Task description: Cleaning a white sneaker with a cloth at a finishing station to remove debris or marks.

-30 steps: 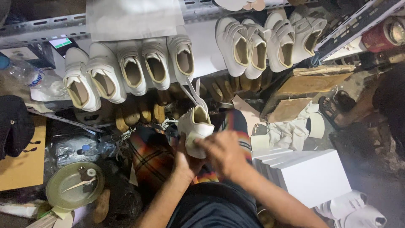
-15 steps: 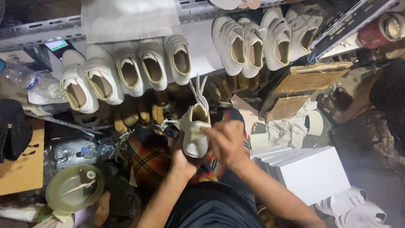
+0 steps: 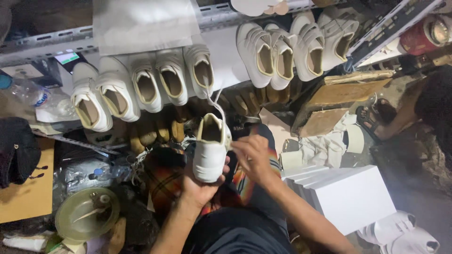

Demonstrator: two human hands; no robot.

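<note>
Your left hand (image 3: 200,186) cups a white leather sneaker (image 3: 210,148) from beneath, fingers curled round its toe; your right hand (image 3: 253,157) pinches its white lace (image 3: 213,101).

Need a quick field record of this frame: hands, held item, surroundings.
view: head camera, looking down
left hand: grips a white sneaker from below, opening facing away
right hand: at the sneaker's side, pinching its white lace, which runs up
rack: rows of white sneakers, left group, right group
right of hands: white box
lower left: round greenish container
far left: black bag
</note>
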